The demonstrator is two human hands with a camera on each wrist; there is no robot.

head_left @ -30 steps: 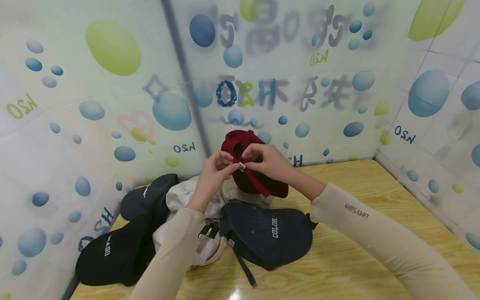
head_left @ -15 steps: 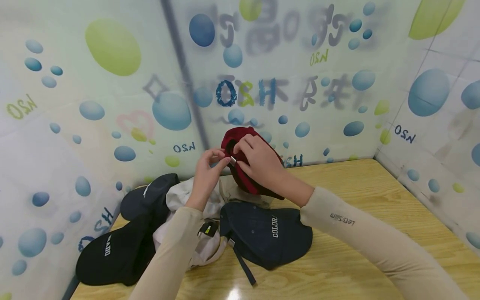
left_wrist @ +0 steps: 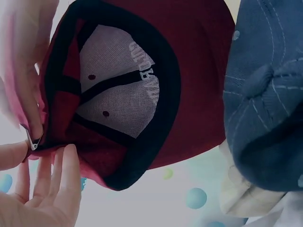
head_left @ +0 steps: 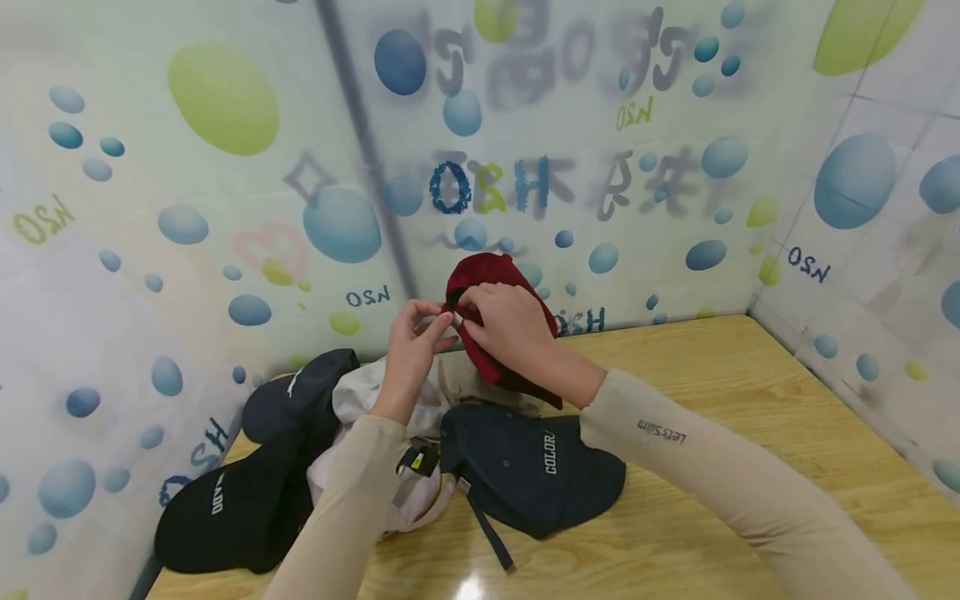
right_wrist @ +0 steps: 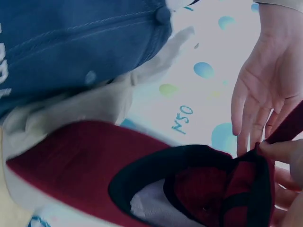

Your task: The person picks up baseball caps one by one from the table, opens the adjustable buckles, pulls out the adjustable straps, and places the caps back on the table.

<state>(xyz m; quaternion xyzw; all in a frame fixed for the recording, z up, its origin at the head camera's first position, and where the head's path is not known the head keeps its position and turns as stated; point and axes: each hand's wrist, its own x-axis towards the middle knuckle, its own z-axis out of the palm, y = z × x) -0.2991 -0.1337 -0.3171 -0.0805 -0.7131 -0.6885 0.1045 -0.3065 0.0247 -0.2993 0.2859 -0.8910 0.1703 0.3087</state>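
Note:
Both hands hold a dark red baseball cap [head_left: 483,268] above the other caps. Its inside, with a black sweatband [left_wrist: 165,75] and pale mesh lining, faces the left wrist camera. My left hand [head_left: 408,350] pinches the back edge beside a small metal buckle [left_wrist: 32,138], thumb against it and the other fingers fairly straight underneath. My right hand [head_left: 513,321] grips the back of the cap by the strap opening, covering part of the crown. In the right wrist view the red strap [right_wrist: 287,124] runs out past the right thumb, and the brim [right_wrist: 80,151] points left.
A navy cap [head_left: 517,471] with white lettering lies on the wooden table [head_left: 675,517] in front. A black cap [head_left: 225,512], a dark cap [head_left: 296,396], a pale pink cap [head_left: 408,504] and a whitish cap [head_left: 356,396] are piled at left. A patterned curtain [head_left: 637,192] hangs behind.
Both hands have shifted left with the red cap, which has turned a little. The right hand has come over its back, and the strap that hung down is now hidden in the head view.

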